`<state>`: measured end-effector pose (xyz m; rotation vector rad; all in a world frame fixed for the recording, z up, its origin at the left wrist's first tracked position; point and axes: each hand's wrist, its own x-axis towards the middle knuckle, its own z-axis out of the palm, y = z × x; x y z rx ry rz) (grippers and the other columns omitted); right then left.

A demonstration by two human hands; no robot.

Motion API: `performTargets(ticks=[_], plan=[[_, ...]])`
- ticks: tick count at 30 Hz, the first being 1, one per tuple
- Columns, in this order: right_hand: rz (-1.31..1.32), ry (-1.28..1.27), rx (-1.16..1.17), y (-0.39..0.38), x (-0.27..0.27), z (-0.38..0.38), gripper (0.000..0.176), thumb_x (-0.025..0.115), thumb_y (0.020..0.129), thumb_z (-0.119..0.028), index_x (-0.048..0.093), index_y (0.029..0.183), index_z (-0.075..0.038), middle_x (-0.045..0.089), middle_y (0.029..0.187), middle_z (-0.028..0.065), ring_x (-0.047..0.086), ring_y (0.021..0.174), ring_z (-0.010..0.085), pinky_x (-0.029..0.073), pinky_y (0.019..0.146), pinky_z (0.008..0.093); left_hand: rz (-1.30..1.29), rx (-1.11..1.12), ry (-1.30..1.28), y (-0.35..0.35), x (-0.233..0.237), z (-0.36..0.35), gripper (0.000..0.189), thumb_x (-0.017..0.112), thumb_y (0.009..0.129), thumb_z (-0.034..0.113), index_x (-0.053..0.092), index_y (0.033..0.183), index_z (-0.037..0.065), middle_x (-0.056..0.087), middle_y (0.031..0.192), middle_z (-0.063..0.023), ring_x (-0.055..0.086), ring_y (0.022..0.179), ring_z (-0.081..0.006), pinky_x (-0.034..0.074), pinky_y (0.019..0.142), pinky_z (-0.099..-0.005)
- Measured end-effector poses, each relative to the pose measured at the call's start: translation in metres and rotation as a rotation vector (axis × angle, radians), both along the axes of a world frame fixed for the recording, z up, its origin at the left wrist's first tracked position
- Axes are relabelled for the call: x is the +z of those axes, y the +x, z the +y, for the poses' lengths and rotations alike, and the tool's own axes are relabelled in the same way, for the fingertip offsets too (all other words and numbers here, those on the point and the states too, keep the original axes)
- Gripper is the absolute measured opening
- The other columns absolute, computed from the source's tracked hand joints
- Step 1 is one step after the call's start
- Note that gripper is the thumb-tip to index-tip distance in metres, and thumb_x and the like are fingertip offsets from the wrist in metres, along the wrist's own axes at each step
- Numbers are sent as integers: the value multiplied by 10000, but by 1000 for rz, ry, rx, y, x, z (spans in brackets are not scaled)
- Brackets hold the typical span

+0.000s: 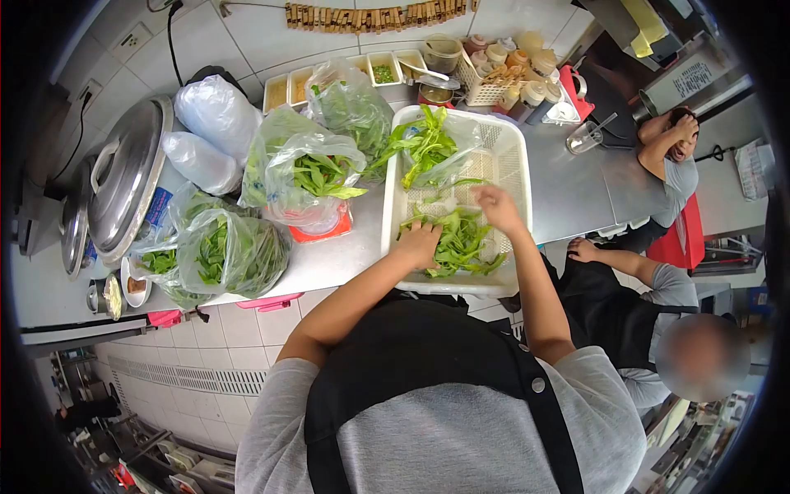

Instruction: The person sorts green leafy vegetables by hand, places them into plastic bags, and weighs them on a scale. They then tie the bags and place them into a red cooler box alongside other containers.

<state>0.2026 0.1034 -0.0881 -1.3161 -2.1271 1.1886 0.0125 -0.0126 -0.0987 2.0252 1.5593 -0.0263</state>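
A white plastic basket (pixel 527 177) stands on the steel counter in front of me. Loose green leaves (pixel 465 243) lie in its near half. My left hand (pixel 421 244) rests on the left side of these leaves, fingers spread. Over the right side of the basket, above the leaves, is my right hand (pixel 497 207); its fingers are bent and blurred, and whether they hold anything is unclear. At the basket's far left, a clear bag with leafy greens (pixel 432 144) lies partly over the rim.
Bags of greens (pixel 218 255) and a red scale (pixel 333 226) sit to the left, beside large metal lids (pixel 127 185). Sauce bottles (pixel 527 99) and a glass (pixel 583 138) stand at the back right. Two people (pixel 605 305) (pixel 679 177) are at the right.
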Motion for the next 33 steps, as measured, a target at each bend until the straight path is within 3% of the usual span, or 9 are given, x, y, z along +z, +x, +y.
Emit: performTargets(ticks=[4, 7, 11, 16, 20, 25, 29, 31, 33], plan=[[-292, 677, -236, -8, -64, 49, 318, 506, 789, -86, 592, 1083, -1, 526, 1192, 216, 535, 1055, 337, 407, 934, 393, -26, -58, -148, 4, -7, 11, 935, 788, 610, 348, 303, 1333, 5, 381, 1314, -212, 399, 1190, -393, 361, 994, -439], [-691, 552, 93, -25, -70, 32, 240, 499, 791, -114, 624, 973, -20, 588, 1079, 195, 544, 1016, 351, 416, 911, 394, -10, -24, 18, 1, 0, 3, 877, 787, 624, 339, 339, 1301, 6, 427, 1271, -192, 438, 1155, -370, 419, 929, -431], [-431, -14, 324, -29, -7, -9, 190, 537, 788, -159, 658, 907, -72, 624, 963, 167, 580, 904, 340, 456, 827, 384, -31, 127, 190, -16, 11, -20, 903, 799, 598, 270, 330, 1321, -1, 422, 1270, -210, 444, 1144, -375, 395, 963, -382], [-107, 263, 59, -31, 60, -26, 176, 591, 786, -138, 650, 918, -38, 632, 929, 159, 607, 855, 289, 479, 762, 355, -431, 180, 390, -54, 115, -69, 723, 815, 584, 184, 460, 1174, -34, 464, 1169, -227, 508, 1053, -342, 427, 879, -408], [255, 215, 109, -111, 93, -42, 361, 694, 755, -277, 600, 996, -25, 621, 886, 121, 609, 798, 225, 488, 725, 336, -298, 768, 1272, -68, 116, -101, 586, 789, 635, 154, 474, 1101, -12, 450, 993, -146, 460, 890, -267, 406, 777, -369], [268, 428, 7, -206, 115, -53, 386, 699, 750, -254, 511, 1020, -52, 598, 856, 107, 589, 790, 222, 481, 645, 338, -562, 1289, 1168, -104, 113, -82, 552, 763, 693, 170, 437, 1103, -4, 413, 1034, -117, 447, 889, -199, 420, 744, -342], [278, 309, 111, -247, 129, -5, 194, 561, 793, -116, 483, 959, -52, 586, 832, 132, 593, 723, 263, 479, 653, 368, -1094, 1178, 1017, -167, 118, -83, 237, 652, 782, 38, 455, 913, 21, 472, 806, -34, 503, 609, -96, 428, 541, -225], [399, 439, 136, -262, 152, 25, 216, 519, 776, -40, 464, 984, -53, 577, 817, 123, 601, 658, 237, 487, 579, 351, -1015, 1133, 1226, -183, 170, -86, 179, 602, 790, -33, 443, 824, 41, 460, 707, -3, 485, 524, -86, 401, 484, -203], [629, 98, 181, -268, 196, 28, 298, 512, 763, 33, 430, 1038, -48, 544, 824, 90, 585, 639, 165, 470, 443, 253, -1006, 1099, 1365, -205, 195, -89, 157, 599, 793, -30, 464, 839, 37, 467, 727, -8, 492, 525, -83, 419, 467, -202]])
